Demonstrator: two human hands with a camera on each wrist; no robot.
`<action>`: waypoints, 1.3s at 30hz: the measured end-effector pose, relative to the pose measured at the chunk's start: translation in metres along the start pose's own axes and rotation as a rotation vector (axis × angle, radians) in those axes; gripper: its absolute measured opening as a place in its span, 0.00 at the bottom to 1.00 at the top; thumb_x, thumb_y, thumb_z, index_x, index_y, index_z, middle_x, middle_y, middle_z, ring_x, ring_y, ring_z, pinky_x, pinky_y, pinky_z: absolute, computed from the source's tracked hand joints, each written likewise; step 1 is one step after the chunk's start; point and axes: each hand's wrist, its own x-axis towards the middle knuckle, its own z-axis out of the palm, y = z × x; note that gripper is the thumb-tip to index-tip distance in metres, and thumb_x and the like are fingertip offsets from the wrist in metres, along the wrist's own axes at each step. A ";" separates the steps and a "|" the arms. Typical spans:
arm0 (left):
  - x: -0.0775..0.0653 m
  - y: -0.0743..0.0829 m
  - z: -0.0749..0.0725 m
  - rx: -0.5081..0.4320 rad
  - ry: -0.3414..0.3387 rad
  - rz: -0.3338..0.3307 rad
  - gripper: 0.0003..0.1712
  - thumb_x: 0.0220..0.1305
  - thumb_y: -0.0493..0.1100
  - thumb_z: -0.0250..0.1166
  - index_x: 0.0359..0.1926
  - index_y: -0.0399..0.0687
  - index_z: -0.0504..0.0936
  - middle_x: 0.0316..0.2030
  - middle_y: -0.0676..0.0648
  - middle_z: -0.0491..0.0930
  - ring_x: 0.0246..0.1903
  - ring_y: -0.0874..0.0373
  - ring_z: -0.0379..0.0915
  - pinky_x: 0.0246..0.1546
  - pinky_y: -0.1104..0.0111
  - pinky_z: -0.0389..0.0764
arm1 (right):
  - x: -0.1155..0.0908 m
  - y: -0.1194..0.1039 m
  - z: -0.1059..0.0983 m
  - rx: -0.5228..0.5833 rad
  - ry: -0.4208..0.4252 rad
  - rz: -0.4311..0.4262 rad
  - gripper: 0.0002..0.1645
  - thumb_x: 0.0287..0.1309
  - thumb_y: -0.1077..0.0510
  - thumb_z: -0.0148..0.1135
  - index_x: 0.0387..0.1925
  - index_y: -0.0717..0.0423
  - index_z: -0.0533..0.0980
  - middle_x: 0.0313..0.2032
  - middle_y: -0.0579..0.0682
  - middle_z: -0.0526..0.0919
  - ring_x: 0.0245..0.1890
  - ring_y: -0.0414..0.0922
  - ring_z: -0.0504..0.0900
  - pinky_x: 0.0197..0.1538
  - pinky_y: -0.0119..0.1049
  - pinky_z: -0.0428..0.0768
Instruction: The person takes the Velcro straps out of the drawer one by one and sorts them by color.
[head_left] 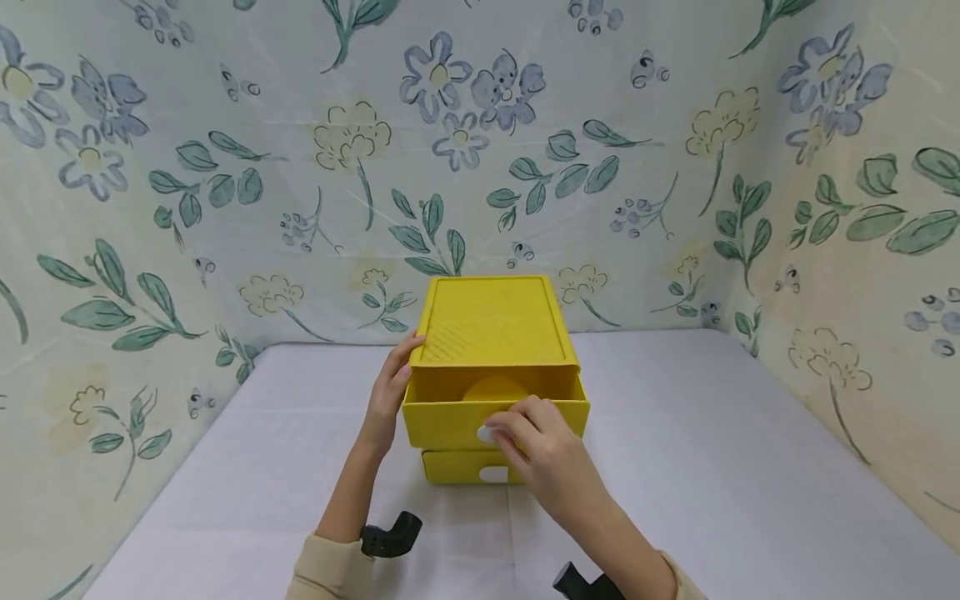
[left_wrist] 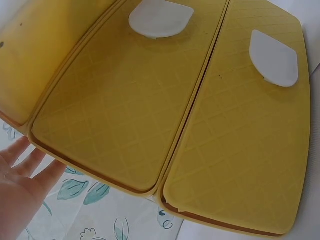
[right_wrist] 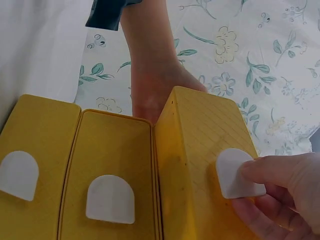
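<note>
Here I am at the near side of the yellow drawer unit (head_left: 495, 321), which stands on the white-covered counter (head_left: 690, 450), its fronts turned toward me, so every pull is within easy reach. My right hand (head_left: 551, 454) has its grip clamped on the white tab (right_wrist: 231, 172) of the top drawer (head_left: 442, 427), thumb on one face and fingers behind, and a pinch like that makes sense: the tab is thin, and it looks like the one part of that front made for taking hold. The drawer juts out past the two below, its far part under the roof of the unit, which should keep it supported while the near part hangs clear. And over on the left, my left hand (head_left: 388, 396) is a different story: that grip is apart, fingers extended along the unit's left side, clamped on nothing, likely there to steady the body against any tug from the right. Peek over the drawer's front and there's a rounded yellow shape (head_left: 495, 389) inside; what it is, I can't tell. Underneath, the middle drawer (right_wrist: 117, 150) and bottom drawer (right_wrist: 42, 127) sit back in the unit, tabs untouched.
</note>
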 end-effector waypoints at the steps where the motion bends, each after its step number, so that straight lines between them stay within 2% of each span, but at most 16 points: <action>1: 0.000 0.000 0.000 -0.002 -0.001 0.001 0.25 0.66 0.48 0.40 0.64 0.52 0.60 0.70 0.46 0.47 0.69 0.47 0.42 0.62 0.40 0.49 | 0.000 -0.002 -0.002 0.000 -0.011 0.003 0.15 0.35 0.66 0.72 0.30 0.54 0.78 0.29 0.44 0.73 0.29 0.37 0.68 0.31 0.18 0.68; 10: -0.002 0.004 0.000 -0.005 -0.003 0.017 0.25 0.67 0.46 0.39 0.64 0.49 0.60 0.70 0.49 0.48 0.69 0.47 0.41 0.63 0.41 0.48 | 0.002 -0.013 -0.016 0.017 -0.077 0.011 0.13 0.37 0.65 0.70 0.29 0.52 0.78 0.28 0.41 0.72 0.28 0.35 0.66 0.30 0.16 0.66; 15: 0.000 0.005 0.000 -0.006 -0.004 0.035 0.25 0.67 0.46 0.39 0.64 0.49 0.60 0.70 0.46 0.47 0.70 0.48 0.40 0.64 0.41 0.46 | 0.003 -0.019 -0.023 0.014 -0.097 -0.002 0.02 0.52 0.59 0.62 0.30 0.51 0.77 0.27 0.41 0.70 0.28 0.34 0.65 0.29 0.15 0.65; 17: 0.000 0.005 0.000 -0.001 -0.004 0.033 0.25 0.67 0.46 0.39 0.64 0.49 0.60 0.70 0.47 0.48 0.70 0.48 0.40 0.64 0.42 0.46 | 0.002 -0.021 -0.026 0.009 -0.108 -0.001 0.03 0.55 0.56 0.60 0.30 0.50 0.77 0.27 0.40 0.70 0.28 0.34 0.66 0.29 0.16 0.66; 19: 0.000 0.006 0.001 0.001 -0.005 0.031 0.25 0.67 0.45 0.38 0.64 0.49 0.60 0.70 0.47 0.48 0.70 0.48 0.40 0.64 0.41 0.46 | 0.002 -0.023 -0.028 0.004 -0.118 0.005 0.02 0.54 0.57 0.61 0.29 0.50 0.77 0.28 0.40 0.70 0.29 0.34 0.66 0.29 0.16 0.67; 23: 0.000 0.006 0.001 0.000 -0.008 0.025 0.25 0.67 0.45 0.38 0.64 0.50 0.60 0.70 0.49 0.48 0.70 0.48 0.41 0.64 0.41 0.48 | 0.001 -0.026 -0.030 -0.004 -0.143 0.022 0.07 0.45 0.61 0.67 0.28 0.50 0.76 0.27 0.40 0.69 0.29 0.34 0.66 0.29 0.15 0.67; 29: -0.001 0.006 0.001 -0.002 -0.004 0.026 0.25 0.67 0.45 0.39 0.64 0.49 0.60 0.70 0.49 0.48 0.69 0.47 0.41 0.63 0.40 0.49 | 0.001 -0.028 -0.033 0.001 -0.172 0.040 0.12 0.40 0.63 0.69 0.29 0.49 0.76 0.26 0.39 0.68 0.29 0.33 0.65 0.30 0.14 0.65; 35: -0.002 0.005 0.002 -0.001 -0.003 0.026 0.25 0.68 0.45 0.38 0.64 0.49 0.60 0.70 0.49 0.48 0.69 0.47 0.41 0.62 0.39 0.48 | 0.001 -0.031 -0.035 0.004 -0.189 0.047 0.13 0.38 0.62 0.71 0.29 0.48 0.76 0.27 0.38 0.68 0.30 0.33 0.66 0.32 0.15 0.66; 39: -0.003 0.004 0.001 -0.004 -0.005 0.034 0.25 0.68 0.45 0.38 0.64 0.48 0.59 0.70 0.48 0.47 0.69 0.47 0.41 0.63 0.40 0.48 | 0.001 -0.033 -0.036 0.002 -0.196 0.044 0.12 0.40 0.61 0.70 0.29 0.48 0.76 0.26 0.38 0.67 0.30 0.33 0.66 0.32 0.15 0.66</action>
